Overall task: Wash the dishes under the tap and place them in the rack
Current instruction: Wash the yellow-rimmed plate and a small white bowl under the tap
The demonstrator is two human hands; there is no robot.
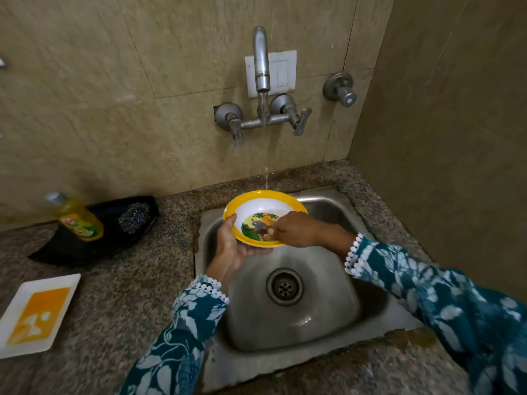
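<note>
A white bowl with a yellow rim and a colourful picture inside is held over the steel sink. My left hand grips it from below and at its left rim. My right hand reaches into the bowl, its fingers bunched on the picture at the bottom; whether they hold anything is hidden. Water runs from the tap in a thin stream onto the bowl's far rim. No rack is in view.
A yellow dish-soap bottle and a steel scrubber lie on a black tray left of the sink. A white rectangular plate with an orange design lies on the granite counter at the lower left. A tiled wall closes the right side.
</note>
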